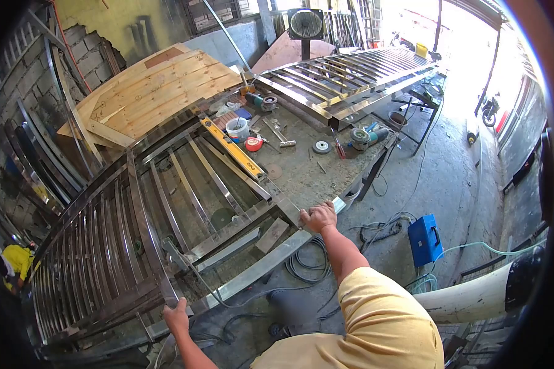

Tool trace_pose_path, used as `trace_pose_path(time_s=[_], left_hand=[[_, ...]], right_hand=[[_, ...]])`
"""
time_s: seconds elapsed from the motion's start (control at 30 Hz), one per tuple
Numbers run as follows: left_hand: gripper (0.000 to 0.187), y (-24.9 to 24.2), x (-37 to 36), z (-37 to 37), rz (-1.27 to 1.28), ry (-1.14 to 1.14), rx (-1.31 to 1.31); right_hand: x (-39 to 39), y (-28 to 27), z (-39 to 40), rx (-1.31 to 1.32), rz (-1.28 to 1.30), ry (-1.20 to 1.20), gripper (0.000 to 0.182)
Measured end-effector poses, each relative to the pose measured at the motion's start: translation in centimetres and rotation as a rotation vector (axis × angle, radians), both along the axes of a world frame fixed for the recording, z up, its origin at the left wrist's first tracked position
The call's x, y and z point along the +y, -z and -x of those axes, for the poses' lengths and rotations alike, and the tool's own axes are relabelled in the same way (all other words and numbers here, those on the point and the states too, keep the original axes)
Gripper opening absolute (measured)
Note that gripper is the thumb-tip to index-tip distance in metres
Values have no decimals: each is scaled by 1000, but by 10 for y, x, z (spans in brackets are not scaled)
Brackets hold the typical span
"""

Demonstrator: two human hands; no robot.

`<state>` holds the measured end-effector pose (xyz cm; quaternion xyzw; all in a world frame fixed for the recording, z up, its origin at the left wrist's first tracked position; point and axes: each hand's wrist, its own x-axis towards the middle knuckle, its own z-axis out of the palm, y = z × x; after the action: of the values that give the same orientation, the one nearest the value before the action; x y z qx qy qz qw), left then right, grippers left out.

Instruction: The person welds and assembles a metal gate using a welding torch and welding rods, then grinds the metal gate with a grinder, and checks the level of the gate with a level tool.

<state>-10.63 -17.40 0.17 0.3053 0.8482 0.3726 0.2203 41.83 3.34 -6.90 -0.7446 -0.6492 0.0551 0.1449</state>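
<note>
A shiny metal gate frame (131,197) with several parallel bars lies across the worktable. My left hand (176,317) is closed on the near end of one of its crosspieces, thumb on top. Farther right, my right hand (320,216) has its fingers curled over the frame's near right corner, by the table edge. What lies under those fingers is hidden. A yellow spirit level (234,149) rests along the frame's right side. Below the bars, a clamp-like metal piece (177,255) with a cable sits near the table's front rail (252,270).
Angle grinders (369,136), a red tape measure (253,144), a white bucket (237,128) and a hammer (281,133) lie on the tabletop. A second barred frame (345,74) stands behind. Cables (308,261) and a blue case (425,240) are on the floor. A person in yellow (17,261) is at far left.
</note>
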Motion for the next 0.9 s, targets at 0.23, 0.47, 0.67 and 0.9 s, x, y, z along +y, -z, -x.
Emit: trace_pose_path(time_s=[0.23,0.47,0.67,0.9], left_hand=[[58,-5,-1,-3,24,2,-15],[60,-6,-2,-4,1,25,-15],[58,4,-1,4,29,6,7],[57,-8,-1,-8,5,3,53]], right_hand=[[4,10,-1,-12,15,13,60],[2,0,0,-1,50,6,61],[4,8,-2,-2,44,1,60],[3,9,0,6,7,22,60]])
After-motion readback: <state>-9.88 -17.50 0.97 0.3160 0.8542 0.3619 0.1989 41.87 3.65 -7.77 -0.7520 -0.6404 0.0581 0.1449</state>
